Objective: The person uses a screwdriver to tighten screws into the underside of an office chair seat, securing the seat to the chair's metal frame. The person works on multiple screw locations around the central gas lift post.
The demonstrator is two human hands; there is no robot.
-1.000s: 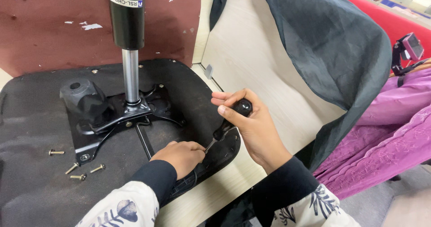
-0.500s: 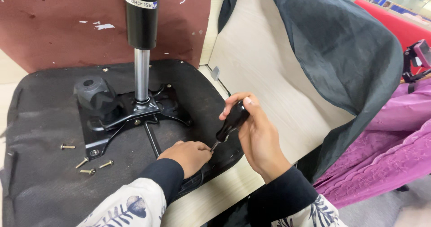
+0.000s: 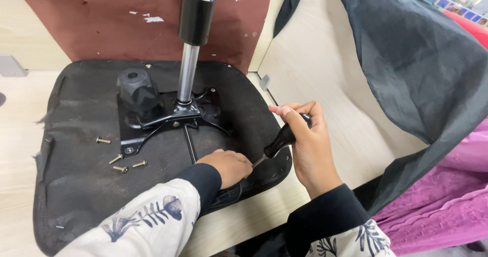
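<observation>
A black chair seat [image 3: 81, 170] lies upside down on a light wooden surface. Bolted to it is a black metal mechanism plate [image 3: 173, 117] with a chrome and black gas cylinder [image 3: 193, 38] standing upright. My right hand [image 3: 307, 145] grips the black handle of a screwdriver [image 3: 282, 137], whose shaft slants down to the left. My left hand [image 3: 229, 165] rests curled on the seat near the front edge, its fingers at the screwdriver's tip. The tip itself is hidden by my fingers.
Several loose brass-coloured bolts [image 3: 122, 160] lie on the seat left of the plate. A black knob [image 3: 134, 87] sits on the plate. A dark fabric cover [image 3: 422, 69] hangs at right over pale board, with purple cloth [image 3: 447, 206] below. A dark red wall panel [image 3: 101, 18] stands behind.
My right hand has turned around the screwdriver handle while my left hand stays at the tip. The camera view has shifted slightly, so the seat appears further right.
</observation>
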